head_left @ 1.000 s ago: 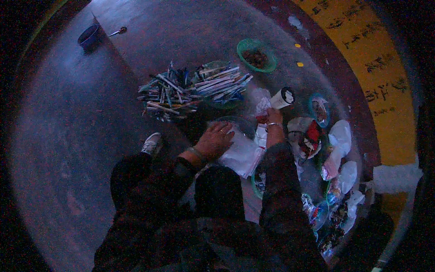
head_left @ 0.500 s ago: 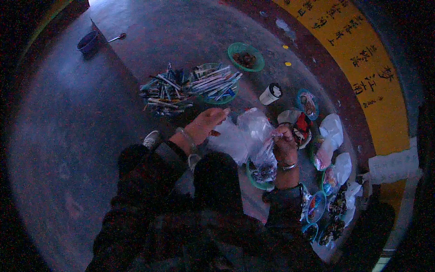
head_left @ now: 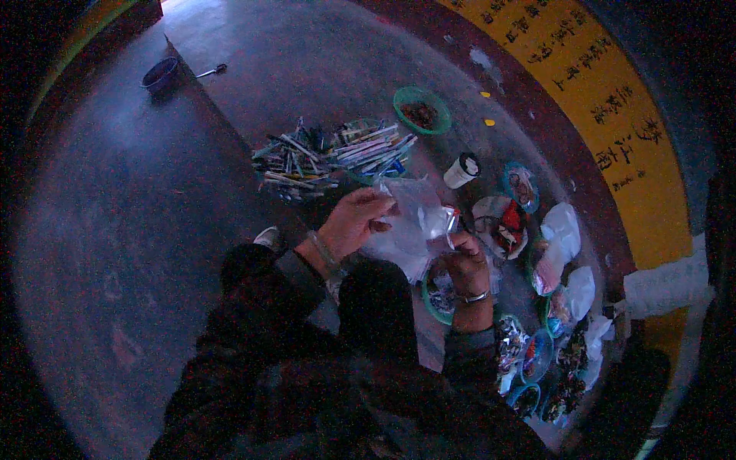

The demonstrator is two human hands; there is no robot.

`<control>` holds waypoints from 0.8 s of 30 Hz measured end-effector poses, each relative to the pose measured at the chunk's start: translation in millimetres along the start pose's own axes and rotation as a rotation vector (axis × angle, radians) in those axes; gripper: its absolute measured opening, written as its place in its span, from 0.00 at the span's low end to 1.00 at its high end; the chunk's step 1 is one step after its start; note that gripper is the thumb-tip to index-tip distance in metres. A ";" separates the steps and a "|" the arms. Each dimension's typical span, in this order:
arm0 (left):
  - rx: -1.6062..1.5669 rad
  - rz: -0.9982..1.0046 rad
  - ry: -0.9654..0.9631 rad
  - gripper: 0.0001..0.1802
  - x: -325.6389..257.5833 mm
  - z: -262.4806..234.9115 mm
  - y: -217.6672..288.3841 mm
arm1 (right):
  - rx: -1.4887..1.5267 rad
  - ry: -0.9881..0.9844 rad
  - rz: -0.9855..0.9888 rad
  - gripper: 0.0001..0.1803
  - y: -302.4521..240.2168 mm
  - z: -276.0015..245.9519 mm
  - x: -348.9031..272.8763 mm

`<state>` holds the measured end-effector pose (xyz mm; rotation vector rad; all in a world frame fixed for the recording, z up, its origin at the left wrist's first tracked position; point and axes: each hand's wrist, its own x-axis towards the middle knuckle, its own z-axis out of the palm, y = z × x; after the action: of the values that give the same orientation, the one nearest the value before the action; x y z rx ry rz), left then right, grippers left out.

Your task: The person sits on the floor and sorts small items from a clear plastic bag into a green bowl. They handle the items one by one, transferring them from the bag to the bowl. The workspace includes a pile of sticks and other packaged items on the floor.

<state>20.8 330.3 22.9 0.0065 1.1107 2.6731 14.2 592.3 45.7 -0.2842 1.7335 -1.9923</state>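
Observation:
A clear plastic bag [head_left: 414, 218] spreads between my two hands, above the floor in front of my knees. My left hand [head_left: 353, 224], with a bracelet at the wrist, has its fingers curled at the bag's left edge. My right hand [head_left: 469, 268], also wearing a bracelet, is closed on the bag's right side. Below and partly behind that hand stands a green basin [head_left: 431, 305] with dark contents. A cloth-like round container [head_left: 498, 224] with red and dark items sits just right of my right hand. Dim light blurs the fingertips.
Piles of pens [head_left: 295, 165] lie ahead, some in a green basket. Beyond are a green bowl [head_left: 421, 111], a white cup [head_left: 462, 170] and a dark bucket [head_left: 159, 75]. Bags and a blue basket [head_left: 537, 356] line the right side, near a yellow wall band [head_left: 644, 176].
My left hand has moved slightly right to the bag's edge. The bag stands higher and more spread. The dark-filled bag that hung under my right hand is no longer seen hanging there.

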 end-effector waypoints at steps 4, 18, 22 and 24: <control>0.165 0.161 0.027 0.07 7.2 -0.1 13.3 | -0.208 0.145 -0.164 0.20 -19.5 26.6 19.7; 1.033 0.525 -0.047 0.07 3.2 8.6 18.9 | -0.322 0.329 -0.270 0.07 -26.7 50.4 41.1; 0.950 0.521 -0.066 0.08 3.8 13.1 18.8 | -0.350 0.379 -0.342 0.07 -12.2 32.1 46.0; 0.966 0.435 -0.063 0.08 -0.8 17.0 24.5 | -0.318 0.404 -0.350 0.09 -11.6 29.4 47.5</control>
<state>17.7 325.3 52.1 0.5453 2.4617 2.1119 -15.9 544.7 54.8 -0.3243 2.4059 -2.1133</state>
